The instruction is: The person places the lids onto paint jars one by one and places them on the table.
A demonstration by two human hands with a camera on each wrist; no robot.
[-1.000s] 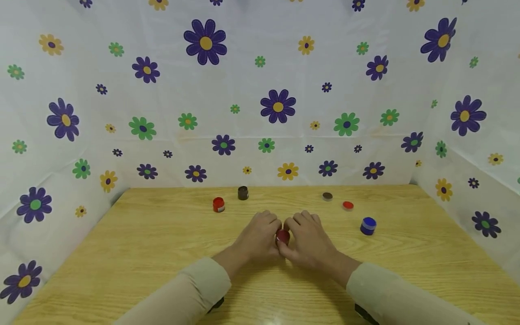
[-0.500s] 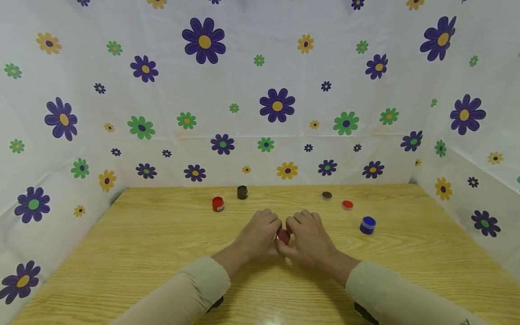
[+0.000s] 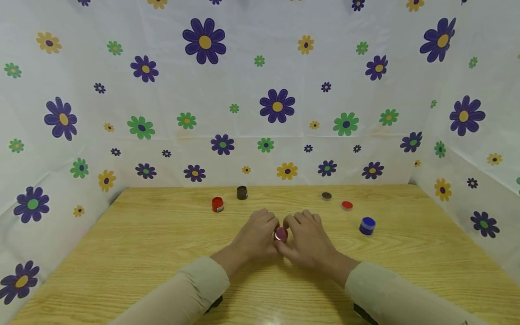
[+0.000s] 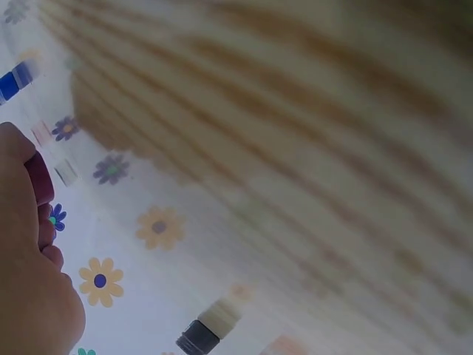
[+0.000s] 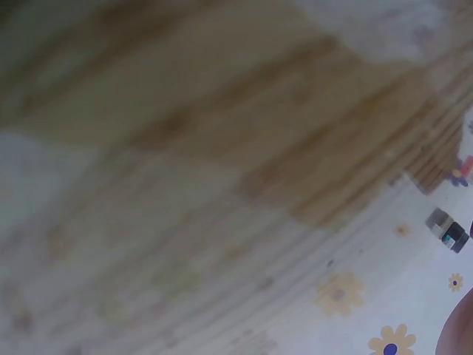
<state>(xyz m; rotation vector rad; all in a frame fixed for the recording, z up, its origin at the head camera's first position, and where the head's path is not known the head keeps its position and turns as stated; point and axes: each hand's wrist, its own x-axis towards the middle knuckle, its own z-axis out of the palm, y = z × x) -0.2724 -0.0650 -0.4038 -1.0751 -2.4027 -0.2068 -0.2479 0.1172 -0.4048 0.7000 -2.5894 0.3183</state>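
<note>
Between my two hands, over the middle of the table, is a small maroon-topped paint jar [image 3: 281, 234]. My left hand [image 3: 256, 237] grips it from the left side. From the right, my right hand [image 3: 305, 239] holds it with curled fingers and the thumb across its near edge. Much of the jar is hidden by the fingers. A dark red piece of it [image 4: 40, 177] shows beside the fingers in the left wrist view. In the right wrist view only a bit of my right hand [image 5: 457, 329] is seen at the edge.
A red paint jar [image 3: 217, 205] and a dark brown jar [image 3: 242, 193] stand uncovered at the back left. Toward the back right lie a brown lid [image 3: 327, 196] and a red lid [image 3: 347, 206]. A blue jar [image 3: 367, 226] stands right of my hands. Flowered cloth [image 3: 300, 149] surrounds the wooden table [image 3: 154, 234].
The maroon top has shifted slightly left and catches more light. Both hands keep about the same place around the jar. The other jars and lids have not moved.
</note>
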